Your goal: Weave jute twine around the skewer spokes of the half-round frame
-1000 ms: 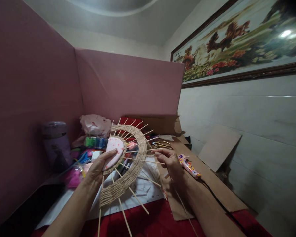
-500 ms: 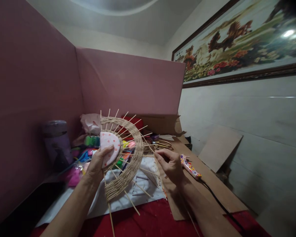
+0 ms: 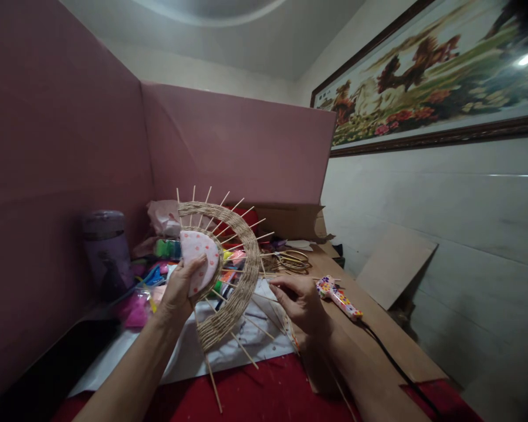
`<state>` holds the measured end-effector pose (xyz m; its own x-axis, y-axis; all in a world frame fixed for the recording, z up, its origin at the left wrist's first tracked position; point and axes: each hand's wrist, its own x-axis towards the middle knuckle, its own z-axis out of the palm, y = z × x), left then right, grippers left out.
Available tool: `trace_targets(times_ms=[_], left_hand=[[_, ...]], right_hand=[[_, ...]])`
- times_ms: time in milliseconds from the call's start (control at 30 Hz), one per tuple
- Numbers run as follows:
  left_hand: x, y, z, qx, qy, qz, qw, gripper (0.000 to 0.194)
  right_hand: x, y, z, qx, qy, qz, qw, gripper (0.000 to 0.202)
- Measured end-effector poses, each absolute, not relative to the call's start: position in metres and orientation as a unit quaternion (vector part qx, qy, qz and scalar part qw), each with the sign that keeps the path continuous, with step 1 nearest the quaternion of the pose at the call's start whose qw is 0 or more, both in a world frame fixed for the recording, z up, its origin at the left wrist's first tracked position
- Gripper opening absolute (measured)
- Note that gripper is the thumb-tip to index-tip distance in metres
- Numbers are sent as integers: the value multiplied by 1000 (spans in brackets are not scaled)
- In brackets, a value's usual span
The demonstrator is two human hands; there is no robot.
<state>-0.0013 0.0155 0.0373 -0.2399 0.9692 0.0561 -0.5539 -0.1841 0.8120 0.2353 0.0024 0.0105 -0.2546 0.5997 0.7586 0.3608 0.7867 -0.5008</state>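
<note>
left hand [image 3: 182,287] gripping woven fan [image 3: 229,264] by its pink dotted core, held upright over table [image 3: 264,392], right hand [image 3: 301,302] pinching twine [image 3: 286,319] beside the sticks, fingertips partly hidden, glue gun [image 3: 337,296] cord cut off

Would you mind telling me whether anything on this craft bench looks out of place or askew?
Nothing looks damaged or spilled. The left hand holds the half-woven twine fan by its pink dotted centre, its skewer spokes splaying unevenly past the weave. The right hand pinches a strand. The patterned glue gun lies on cardboard beside heaped supplies.
</note>
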Motion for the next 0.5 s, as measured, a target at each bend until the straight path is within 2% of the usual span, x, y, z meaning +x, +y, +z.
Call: trace_targets(times_ms=[367,500], left_hand=[[3,14,44,186,312,729,580,20],[3,13,44,179,306,724,591,17]], right_hand=[[243,8,17,-313,-691,259,597,16],[241,11,17,-310,-668,336,587,14]])
